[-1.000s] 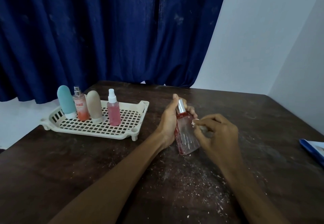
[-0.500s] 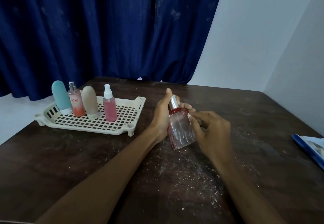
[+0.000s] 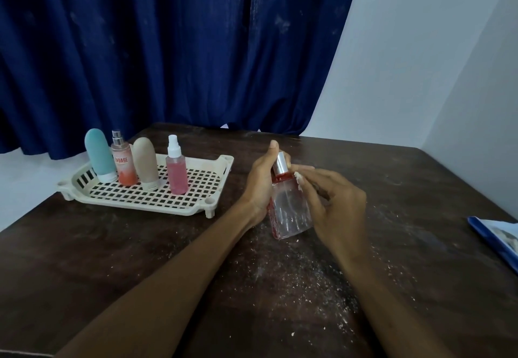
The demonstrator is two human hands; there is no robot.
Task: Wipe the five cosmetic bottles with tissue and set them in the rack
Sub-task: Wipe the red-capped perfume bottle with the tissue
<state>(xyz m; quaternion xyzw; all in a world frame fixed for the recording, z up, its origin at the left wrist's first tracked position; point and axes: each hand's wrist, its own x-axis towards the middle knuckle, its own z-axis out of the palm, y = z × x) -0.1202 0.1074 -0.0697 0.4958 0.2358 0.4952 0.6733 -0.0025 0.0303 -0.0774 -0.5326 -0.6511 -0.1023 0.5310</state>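
A clear glass bottle (image 3: 290, 212) with red trim and a silver cap is held tilted above the middle of the table. My left hand (image 3: 260, 184) grips it from the left side. My right hand (image 3: 333, 203) pinches a small white scrap of tissue (image 3: 298, 179) against the bottle's shoulder. The cream plastic rack (image 3: 196, 203) sits at the left of the table. In it stand a teal tube (image 3: 99, 156), an orange spray bottle (image 3: 123, 165), a beige tube (image 3: 145, 163) and a pink spray bottle (image 3: 176, 171).
The dark wooden table (image 3: 112, 259) is scattered with white tissue crumbs (image 3: 308, 279) below my hands. A blue-edged packet (image 3: 496, 240) lies at the right edge. A dark blue curtain (image 3: 168, 49) hangs behind, with a white wall on the right.
The bottle and both hands have stayed close together in mid-table. My right hand's fingers have shifted up toward the bottle's shoulder. The camera view has moved slightly.
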